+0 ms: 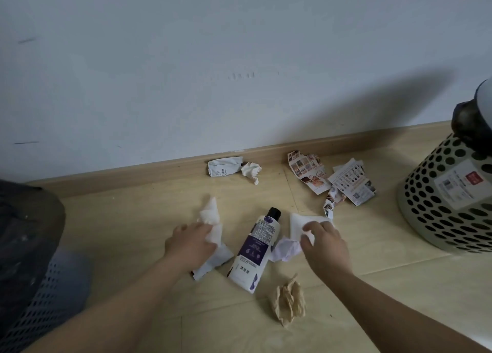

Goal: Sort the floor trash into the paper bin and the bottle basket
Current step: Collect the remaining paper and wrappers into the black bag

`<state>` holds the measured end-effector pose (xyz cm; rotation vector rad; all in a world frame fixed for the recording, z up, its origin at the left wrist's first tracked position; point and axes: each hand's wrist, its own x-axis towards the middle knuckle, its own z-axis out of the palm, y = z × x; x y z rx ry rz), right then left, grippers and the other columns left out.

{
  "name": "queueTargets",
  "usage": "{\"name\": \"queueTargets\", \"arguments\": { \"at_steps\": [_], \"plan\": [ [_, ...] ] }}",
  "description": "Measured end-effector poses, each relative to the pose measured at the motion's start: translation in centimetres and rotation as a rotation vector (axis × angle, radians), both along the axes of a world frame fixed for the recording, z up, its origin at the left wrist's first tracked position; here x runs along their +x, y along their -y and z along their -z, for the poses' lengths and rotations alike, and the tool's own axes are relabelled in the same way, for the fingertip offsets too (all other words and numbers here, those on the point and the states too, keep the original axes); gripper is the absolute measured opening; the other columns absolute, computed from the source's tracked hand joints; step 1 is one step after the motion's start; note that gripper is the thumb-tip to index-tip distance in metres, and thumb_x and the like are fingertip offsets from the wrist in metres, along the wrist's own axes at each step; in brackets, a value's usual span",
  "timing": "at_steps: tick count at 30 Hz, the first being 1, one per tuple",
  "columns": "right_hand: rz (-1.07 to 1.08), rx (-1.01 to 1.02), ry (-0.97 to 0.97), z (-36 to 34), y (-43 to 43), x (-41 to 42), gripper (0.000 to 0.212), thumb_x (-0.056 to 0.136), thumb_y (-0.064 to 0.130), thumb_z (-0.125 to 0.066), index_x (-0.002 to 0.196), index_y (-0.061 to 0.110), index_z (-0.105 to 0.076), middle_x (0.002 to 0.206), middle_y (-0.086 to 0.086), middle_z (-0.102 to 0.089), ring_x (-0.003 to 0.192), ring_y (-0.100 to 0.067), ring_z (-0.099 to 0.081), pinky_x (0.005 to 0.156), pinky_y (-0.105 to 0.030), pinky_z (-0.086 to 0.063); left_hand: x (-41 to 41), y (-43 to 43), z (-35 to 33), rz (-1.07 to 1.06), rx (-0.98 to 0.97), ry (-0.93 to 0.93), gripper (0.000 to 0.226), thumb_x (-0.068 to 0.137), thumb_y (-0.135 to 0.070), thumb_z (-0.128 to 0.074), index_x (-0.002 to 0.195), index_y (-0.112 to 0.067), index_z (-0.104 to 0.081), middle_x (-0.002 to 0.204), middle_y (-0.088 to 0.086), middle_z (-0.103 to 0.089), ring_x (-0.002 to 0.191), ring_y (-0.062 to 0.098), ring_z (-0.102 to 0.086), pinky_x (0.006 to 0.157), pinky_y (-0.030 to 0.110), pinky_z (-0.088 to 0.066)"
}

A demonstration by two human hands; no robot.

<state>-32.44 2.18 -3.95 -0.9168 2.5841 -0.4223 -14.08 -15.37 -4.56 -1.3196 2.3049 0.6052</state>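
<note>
I see the bottle (255,248) lying flat on the wood-pattern floor (372,286), between both hands. Its long axis runs near-to-far, with the black cap pointing toward the white wall (239,59) and skirting board (159,170).

The left hand (189,243) grips a white tissue (211,214). The right hand (324,246) pinches a white paper sheet (298,220).

The perforated basket (436,201) stands at right and the mesh bin (40,286) at left. Printed leaflets (346,182) lie near the basket.

The bottle label is purple and white, and I cannot read its print. The basket sticker is also illegible.
</note>
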Motion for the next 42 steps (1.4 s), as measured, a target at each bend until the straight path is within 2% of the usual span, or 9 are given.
{"name": "queueTargets", "arguments": {
  "at_steps": [4, 10, 17, 22, 25, 30, 34, 38, 42],
  "plan": [
    [0.161, -0.148, 0.436, -0.8, 4.0, 3.0, 0.045, 0.093, 0.03, -0.05, 0.134, 0.015, -0.038, 0.127, -0.009, -0.048, 0.087, -0.015, -0.054, 0.081, -0.033, -0.047, -1.0, -2.9, 1.1, 0.146, -0.02, -0.021, 0.049, 0.093, -0.044, -0.037, 0.141, -0.037, -0.029, 0.155, -0.001, -0.017, 0.142, 0.029, -0.013, 0.112, 0.041, -0.021],
    [0.159, 0.096, 0.469, 0.9, 4.4, 6.1, 0.08, 0.078, 0.027, -0.063, 0.142, 0.018, -0.016, 0.134, -0.011, -0.04, 0.125, -0.032, -0.038, 0.096, -0.039, -0.042, -1.9, -5.9, 2.2, 0.348, 0.125, -0.169, 0.053, 0.091, -0.029, -0.043, 0.142, -0.025, -0.03, 0.144, 0.002, -0.036, 0.135, 0.029, -0.029, 0.108, 0.038, -0.031],
    [0.236, -0.128, 0.631, -0.3, 2.9, 3.6, 0.037, 0.072, 0.02, -0.075, 0.099, 0.016, -0.05, 0.088, -0.004, -0.064, 0.083, -0.022, -0.065, 0.076, -0.037, -0.056, -0.6, -3.9, 1.3, 0.208, 0.112, -0.363, 0.05, 0.09, -0.006, -0.043, 0.137, -0.022, -0.041, 0.139, 0.001, -0.043, 0.12, 0.019, -0.044, 0.093, 0.025, -0.038],
    [0.405, -0.451, 0.816, -2.8, 1.8, 0.9, 0.025, 0.078, 0.011, -0.072, 0.098, 0.007, -0.056, 0.078, -0.007, -0.063, 0.067, -0.021, -0.062, 0.065, -0.031, -0.051, 0.3, -2.9, -0.7, 0.233, -0.29, -0.373, 0.056, 0.08, -0.025, -0.068, 0.129, -0.028, -0.042, 0.131, 0.005, -0.044, 0.116, 0.03, -0.05, 0.088, 0.039, -0.045],
    [0.434, -0.506, 0.818, -3.2, 0.9, 0.2, 0.02, 0.082, 0.013, -0.068, 0.097, 0.008, -0.056, 0.079, -0.008, -0.063, 0.067, -0.021, -0.061, 0.062, -0.029, -0.049, 1.5, -3.4, -0.3, 0.417, -0.388, -0.459, 0.061, 0.049, -0.032, -0.085, 0.095, -0.028, -0.046, 0.083, 0.0, -0.057, 0.068, 0.02, -0.06, 0.056, 0.029, -0.049],
    [0.422, -0.495, 0.86, -3.3, 0.1, 0.0, 0.02, 0.084, 0.012, -0.065, 0.101, 0.007, -0.057, 0.086, -0.009, -0.065, 0.074, -0.021, -0.063, 0.063, -0.029, -0.049, 2.8, -5.7, 2.6, 0.739, -0.245, -0.19, 0.065, 0.035, -0.052, -0.057, 0.097, -0.039, -0.048, 0.106, -0.008, -0.048, 0.086, 0.012, -0.046, 0.051, 0.023, -0.046],
    [0.413, -0.591, 0.811, -4.7, -0.3, -1.8, 0.024, 0.083, 0.008, -0.066, 0.105, 0.011, -0.057, 0.091, -0.007, -0.065, 0.081, -0.02, -0.062, 0.065, -0.027, -0.047, 0.5, -6.4, 2.2, 0.693, -0.177, -0.128, 0.075, 0.027, -0.051, -0.067, 0.097, -0.039, -0.045, 0.103, -0.012, -0.051, 0.069, 0.01, -0.059, 0.044, 0.019, -0.034],
    [0.433, -0.677, 0.776, -6.0, -1.1, -3.3, 0.018, 0.083, 0.009, -0.067, 0.095, 0.02, -0.058, 0.09, -0.003, -0.064, 0.081, -0.016, -0.061, 0.064, -0.025, -0.044, -3.3, -8.3, 1.4, 0.507, -0.129, -0.186, 0.055, 0.078, -0.031, -0.061, 0.125, -0.037, -0.035, 0.136, -0.007, -0.035, 0.111, 0.024, -0.044, 0.078, 0.032, -0.043],
    [0.479, -0.752, 0.729, -7.5, -2.5, -4.9, 0.019, 0.082, 0.009, -0.068, 0.096, 0.016, -0.058, 0.089, -0.002, -0.065, 0.079, -0.014, -0.061, 0.064, -0.023, -0.045, -8.2, -10.4, 0.2, 0.383, -0.027, -0.207, 0.063, 0.084, -0.038, -0.056, 0.14, -0.033, -0.027, 0.15, -0.006, -0.016, 0.132, 0.025, -0.027, 0.099, 0.036, -0.036]
  ]
}}
